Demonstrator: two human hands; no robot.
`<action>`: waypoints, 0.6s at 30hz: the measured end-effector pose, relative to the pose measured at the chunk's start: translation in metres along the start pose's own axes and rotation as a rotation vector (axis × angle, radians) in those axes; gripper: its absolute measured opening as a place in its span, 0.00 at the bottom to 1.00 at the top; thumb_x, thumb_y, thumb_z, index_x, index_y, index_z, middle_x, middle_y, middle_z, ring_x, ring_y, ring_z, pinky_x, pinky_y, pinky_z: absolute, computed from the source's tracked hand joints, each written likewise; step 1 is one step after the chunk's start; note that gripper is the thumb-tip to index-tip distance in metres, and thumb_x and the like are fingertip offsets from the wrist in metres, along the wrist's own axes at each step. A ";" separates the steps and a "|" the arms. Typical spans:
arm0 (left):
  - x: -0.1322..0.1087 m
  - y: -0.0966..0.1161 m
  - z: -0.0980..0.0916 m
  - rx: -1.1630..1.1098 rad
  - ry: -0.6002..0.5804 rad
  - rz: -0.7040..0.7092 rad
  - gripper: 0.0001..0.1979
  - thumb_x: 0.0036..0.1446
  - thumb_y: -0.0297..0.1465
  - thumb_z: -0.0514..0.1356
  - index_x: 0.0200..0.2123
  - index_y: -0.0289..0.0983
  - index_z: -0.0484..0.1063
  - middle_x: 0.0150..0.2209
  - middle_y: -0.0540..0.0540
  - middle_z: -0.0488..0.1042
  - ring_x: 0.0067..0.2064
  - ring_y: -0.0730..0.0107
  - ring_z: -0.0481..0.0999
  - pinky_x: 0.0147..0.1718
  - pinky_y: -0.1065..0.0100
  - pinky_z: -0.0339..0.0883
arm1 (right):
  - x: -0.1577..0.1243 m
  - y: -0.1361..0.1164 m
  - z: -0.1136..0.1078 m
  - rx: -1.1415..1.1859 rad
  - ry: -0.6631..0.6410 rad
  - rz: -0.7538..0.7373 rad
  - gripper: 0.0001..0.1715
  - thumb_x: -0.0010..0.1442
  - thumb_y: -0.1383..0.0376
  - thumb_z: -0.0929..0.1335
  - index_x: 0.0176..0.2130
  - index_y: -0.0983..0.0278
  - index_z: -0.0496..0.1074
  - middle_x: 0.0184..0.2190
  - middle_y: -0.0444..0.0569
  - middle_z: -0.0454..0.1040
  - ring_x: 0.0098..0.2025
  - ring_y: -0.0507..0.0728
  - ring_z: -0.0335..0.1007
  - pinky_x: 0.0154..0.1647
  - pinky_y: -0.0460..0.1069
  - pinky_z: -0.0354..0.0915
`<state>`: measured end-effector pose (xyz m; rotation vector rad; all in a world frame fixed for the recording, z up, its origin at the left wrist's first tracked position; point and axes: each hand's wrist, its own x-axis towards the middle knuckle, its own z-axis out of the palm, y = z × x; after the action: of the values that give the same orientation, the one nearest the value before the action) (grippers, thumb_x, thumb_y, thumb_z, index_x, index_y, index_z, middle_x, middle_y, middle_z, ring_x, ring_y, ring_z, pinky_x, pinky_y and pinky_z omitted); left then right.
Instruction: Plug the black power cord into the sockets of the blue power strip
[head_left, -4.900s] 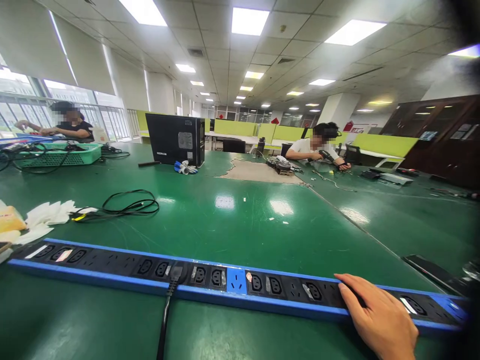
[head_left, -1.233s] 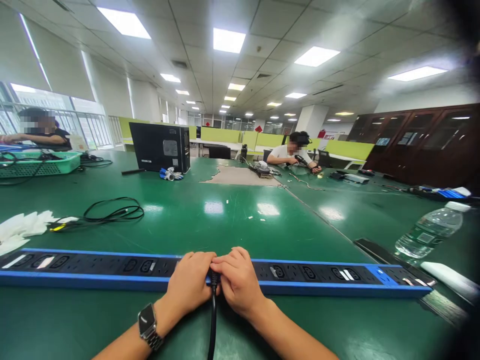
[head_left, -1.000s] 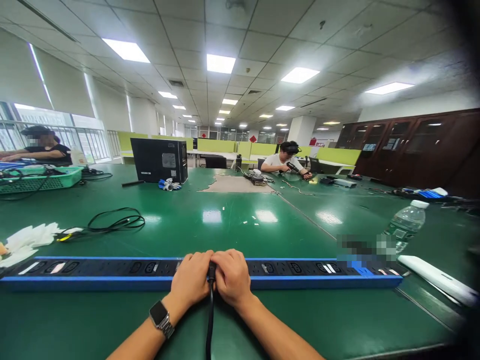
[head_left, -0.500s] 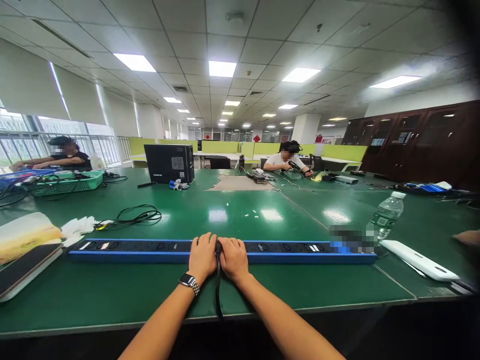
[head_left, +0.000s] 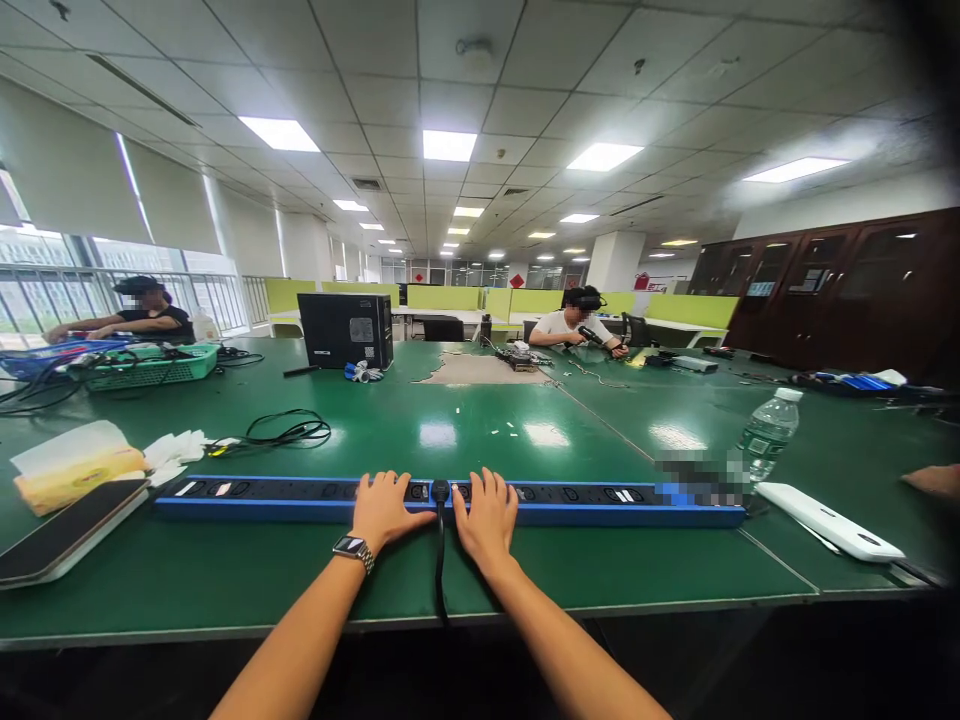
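A long blue-edged black power strip point(head_left: 285, 490) lies across the green table in front of me. A black plug point(head_left: 440, 492) sits in one of its middle sockets, and its cord point(head_left: 441, 570) runs down over the table edge. To the left of the plug, my left hand point(head_left: 384, 510) rests on the strip with its fingers apart and its thumb pointing toward the cord. My right hand point(head_left: 486, 518) lies on the strip just right of the plug, fingers spread. Neither hand grips the plug.
On the left are a phone-like slab point(head_left: 71, 530), a tissue pack point(head_left: 82, 470) and a coiled black cable point(head_left: 289, 428). At right stand a water bottle point(head_left: 771, 435) and a white device point(head_left: 829, 520). A computer case point(head_left: 345, 330) is farther back; two people sit beyond.
Both hands have let go of the plug and moved apart, the left one leftward and the right one rightward. The plug now shows in its socket. The view has shifted slightly.
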<state>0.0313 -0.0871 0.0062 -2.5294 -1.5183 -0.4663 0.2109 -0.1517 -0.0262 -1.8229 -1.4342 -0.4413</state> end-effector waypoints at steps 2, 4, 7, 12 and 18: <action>-0.002 0.001 0.001 0.003 0.010 0.003 0.39 0.50 0.61 0.56 0.55 0.38 0.70 0.51 0.36 0.74 0.55 0.47 0.69 0.59 0.48 0.50 | 0.001 -0.001 0.002 -0.032 -0.026 0.016 0.25 0.66 0.55 0.60 0.52 0.65 0.74 0.58 0.60 0.70 0.62 0.69 0.57 0.62 0.65 0.44; -0.002 0.003 0.002 0.003 0.019 0.002 0.39 0.50 0.61 0.57 0.54 0.37 0.71 0.50 0.36 0.74 0.54 0.47 0.70 0.57 0.48 0.51 | 0.002 -0.001 0.003 -0.069 -0.072 0.013 0.25 0.67 0.54 0.59 0.52 0.62 0.75 0.58 0.56 0.71 0.63 0.68 0.56 0.63 0.65 0.44; 0.000 0.002 0.004 0.000 0.032 -0.002 0.39 0.49 0.60 0.57 0.54 0.37 0.72 0.50 0.36 0.75 0.53 0.47 0.70 0.56 0.48 0.52 | 0.003 0.001 0.002 -0.099 -0.136 -0.010 0.26 0.67 0.54 0.58 0.54 0.61 0.74 0.57 0.54 0.72 0.64 0.67 0.57 0.64 0.65 0.42; 0.001 0.002 0.005 -0.006 0.038 -0.010 0.37 0.50 0.59 0.58 0.53 0.39 0.72 0.49 0.37 0.75 0.53 0.47 0.70 0.56 0.49 0.52 | 0.005 0.003 -0.001 -0.103 -0.157 -0.040 0.25 0.68 0.55 0.57 0.54 0.59 0.73 0.57 0.52 0.73 0.63 0.65 0.59 0.65 0.64 0.40; 0.006 0.002 0.007 0.012 0.028 -0.024 0.36 0.51 0.58 0.58 0.53 0.38 0.72 0.48 0.36 0.75 0.52 0.47 0.70 0.56 0.49 0.52 | 0.011 0.006 0.007 -0.094 -0.153 -0.052 0.24 0.69 0.56 0.57 0.54 0.59 0.73 0.56 0.52 0.73 0.62 0.64 0.60 0.65 0.64 0.40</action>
<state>0.0368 -0.0808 0.0022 -2.4880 -1.5383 -0.4925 0.2186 -0.1400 -0.0251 -1.9334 -1.5911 -0.4087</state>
